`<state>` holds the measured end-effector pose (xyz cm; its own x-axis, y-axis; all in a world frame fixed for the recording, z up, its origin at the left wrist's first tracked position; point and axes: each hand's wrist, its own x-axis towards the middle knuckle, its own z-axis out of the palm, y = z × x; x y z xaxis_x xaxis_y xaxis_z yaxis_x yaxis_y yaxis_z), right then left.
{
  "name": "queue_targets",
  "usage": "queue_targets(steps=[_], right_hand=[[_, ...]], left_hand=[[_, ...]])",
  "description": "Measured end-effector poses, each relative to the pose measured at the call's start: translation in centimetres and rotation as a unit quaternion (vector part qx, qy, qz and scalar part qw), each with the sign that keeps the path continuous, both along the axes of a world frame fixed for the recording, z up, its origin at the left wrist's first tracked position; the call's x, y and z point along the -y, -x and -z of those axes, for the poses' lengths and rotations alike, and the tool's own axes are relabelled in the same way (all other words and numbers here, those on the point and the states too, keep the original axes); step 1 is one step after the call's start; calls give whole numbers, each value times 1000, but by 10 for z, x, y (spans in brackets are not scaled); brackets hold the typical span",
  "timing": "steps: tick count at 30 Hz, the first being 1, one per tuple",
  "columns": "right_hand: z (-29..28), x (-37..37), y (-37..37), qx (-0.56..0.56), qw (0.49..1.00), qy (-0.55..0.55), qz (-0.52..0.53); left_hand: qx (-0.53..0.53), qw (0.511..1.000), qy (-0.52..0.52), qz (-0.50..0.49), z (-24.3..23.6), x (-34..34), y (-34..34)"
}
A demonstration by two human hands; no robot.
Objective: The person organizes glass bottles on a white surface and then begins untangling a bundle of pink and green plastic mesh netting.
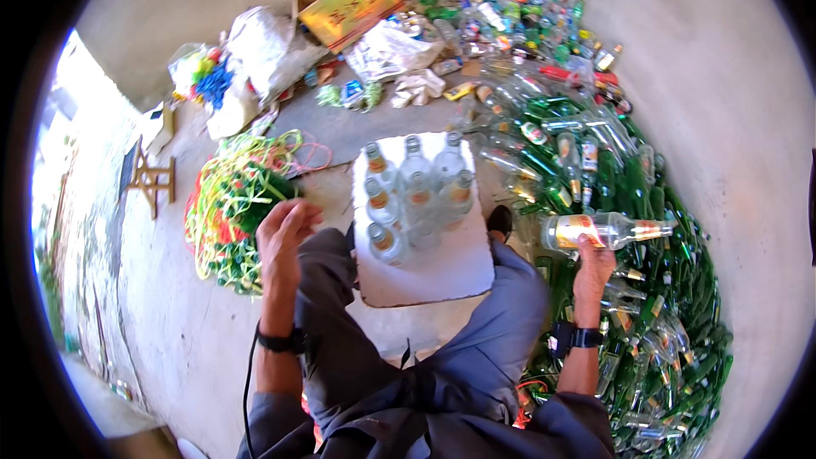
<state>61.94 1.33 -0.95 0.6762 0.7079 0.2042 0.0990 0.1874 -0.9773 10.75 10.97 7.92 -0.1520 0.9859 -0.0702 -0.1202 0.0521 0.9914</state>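
On the right, my right hand (592, 270) is closed round a clear glass bottle (576, 231) with an orange and white label. The bottle lies sideways over the bottle heap, its neck pointing right. My left hand (287, 229) hovers above my left knee, fingers loosely bent and apart, holding nothing. It is nearest to a tangle of yellow-green plastic straps (223, 172). Between my knees is a white board (425, 282), on which several clear glass bottles (417, 191) stand upright in rows. Some of them carry orange labels.
A large heap of green and clear bottles (633, 187) curves along the right wall. At the back are an open yellow cardboard box (350, 7), white plastic sacks (265, 41) and a crumpled white bag (391, 49). A small wooden stool (151, 177) lies at the left.
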Motion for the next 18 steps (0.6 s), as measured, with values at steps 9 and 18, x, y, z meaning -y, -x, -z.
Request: queue_targets(steps=[9,18], right_hand=[[-60,-8,123,50,982,26,-179],[3,-34,171,130,972,89,-175]], left_hand=[[20,993,25,117,-10,-3,-26],[45,991,71,108,50,11,-43]])
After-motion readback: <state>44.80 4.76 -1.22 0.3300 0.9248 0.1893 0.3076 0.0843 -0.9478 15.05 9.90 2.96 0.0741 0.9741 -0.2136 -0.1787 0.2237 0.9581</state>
